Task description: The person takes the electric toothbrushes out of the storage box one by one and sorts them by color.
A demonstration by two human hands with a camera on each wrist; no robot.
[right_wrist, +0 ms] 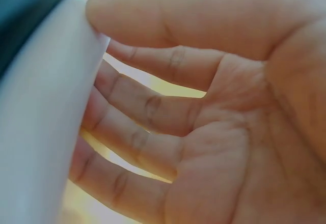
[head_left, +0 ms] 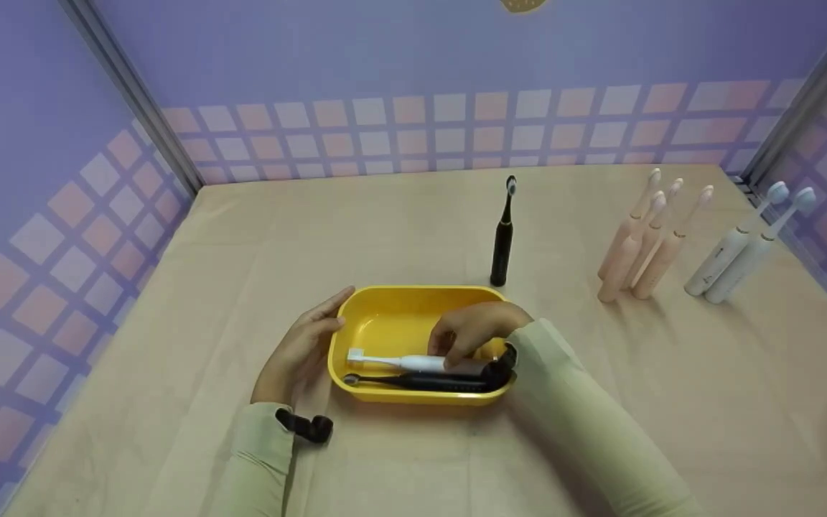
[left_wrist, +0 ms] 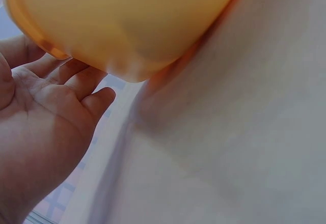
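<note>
A yellow plastic tub [head_left: 392, 309] sits in front of me. My left hand [head_left: 304, 345] holds its left end, thumb at the rim and fingers against the outer wall; in the left wrist view that hand [left_wrist: 51, 96] touches the tub's outside [left_wrist: 132, 25]. Inside the tub, my right hand [head_left: 477, 330] pinches a white electric toothbrush [head_left: 421, 363], its head to the left. A black electric toothbrush [head_left: 421, 381] lies alongside, nearer the front wall. In the right wrist view the thumb and fingertips [right_wrist: 102, 18] touch the white handle [right_wrist: 41, 122].
Behind the tub stands another black electric toothbrush [head_left: 502, 244], upright. Several pink electric toothbrushes [head_left: 661, 258] stand grouped at the right, beside two white ones [head_left: 733, 266]. A cloth covers the table [head_left: 298, 237], and patterned panels [head_left: 385, 64] enclose it.
</note>
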